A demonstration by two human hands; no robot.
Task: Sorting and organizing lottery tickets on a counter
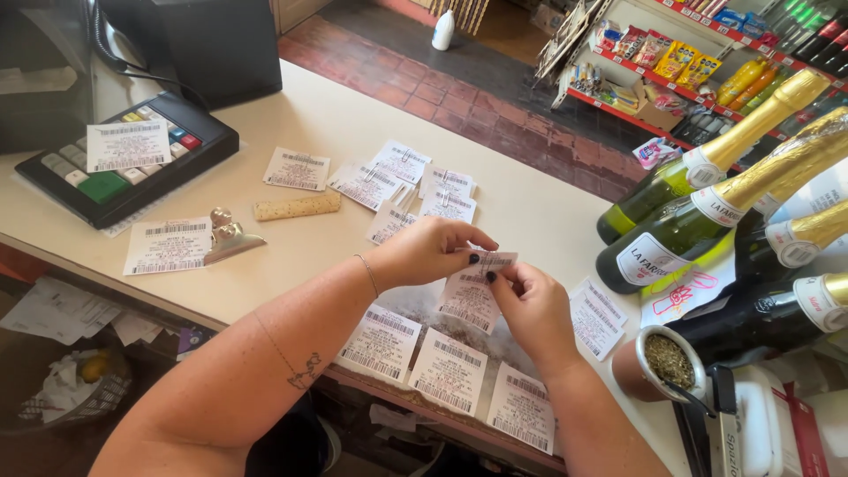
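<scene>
Between the hands (pixel 481 269) was a slip (pixel 488 262) of thin matt paper, like the slips (pixel 449 371) below them. The surface (pixel 318 115) looked smooth and matt. Left of the hands lay a shiny metal clip (pixel 228 236) and a rough cork strip (pixel 297 207); right, glossy glass bottles (pixel 680 234) wore crinkled foil.

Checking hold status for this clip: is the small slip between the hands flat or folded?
Flat. The slip is pinched by the left hand and right hand above the counter, showing no crease.

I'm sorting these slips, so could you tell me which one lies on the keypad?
The barcoded slip at far left lies on the dark keypad; the other slips lie on the counter or in the hands.
</scene>
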